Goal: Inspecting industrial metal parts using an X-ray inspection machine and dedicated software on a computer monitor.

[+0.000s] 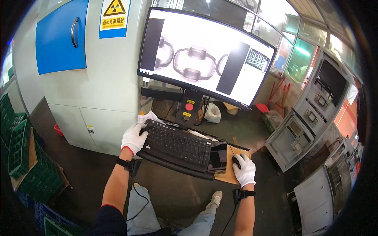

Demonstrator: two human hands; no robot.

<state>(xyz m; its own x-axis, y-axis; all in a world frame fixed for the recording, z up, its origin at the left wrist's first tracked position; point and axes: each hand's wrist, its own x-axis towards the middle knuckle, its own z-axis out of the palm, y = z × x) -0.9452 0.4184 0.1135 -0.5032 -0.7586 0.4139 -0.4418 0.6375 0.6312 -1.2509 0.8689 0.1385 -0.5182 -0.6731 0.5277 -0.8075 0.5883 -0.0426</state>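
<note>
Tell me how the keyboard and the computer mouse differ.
The keyboard is long and flat; the mouse is far smaller and compact. The keyboard's rows of keys are mostly in sight, whereas the mouse is largely hidden under the right grip. Both look black.

Here's the view from the left side of the wearer's head, peering forward and steeply down through a wide fisheye, straight edges bowing toward the rim! Near the lens sits the computer keyboard (177,143); the monitor (189,51) leans across the top, the sneaker (215,199) farther below.
</note>
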